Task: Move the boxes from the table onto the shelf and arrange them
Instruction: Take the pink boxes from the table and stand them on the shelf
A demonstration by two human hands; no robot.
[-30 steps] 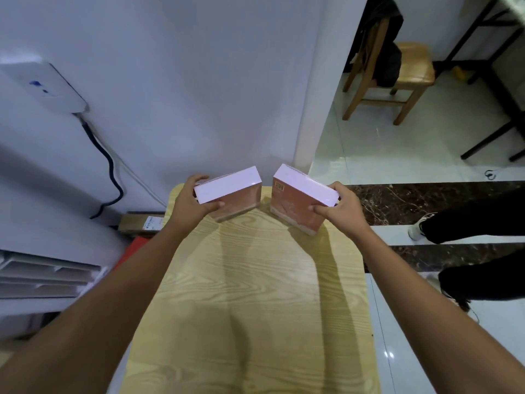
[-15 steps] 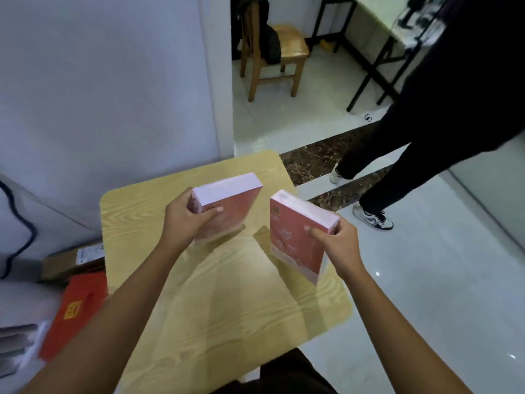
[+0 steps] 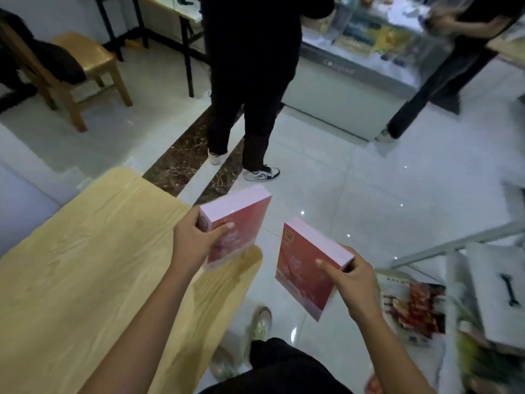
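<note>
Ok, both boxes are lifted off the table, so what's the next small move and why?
Probably carry both rightward toward the rack: the left hand grips the left box over the table edge, the right hand grips the right box over the floor, and the rack sits at lower right.

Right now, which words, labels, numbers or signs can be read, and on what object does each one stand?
No text reads clearly.
right box: small gold label at its top corner, too blurred.
left box: pale print, blurred.
glass cabinet: faint logo, illegible.
printed packet: small characters, illegible.
</note>
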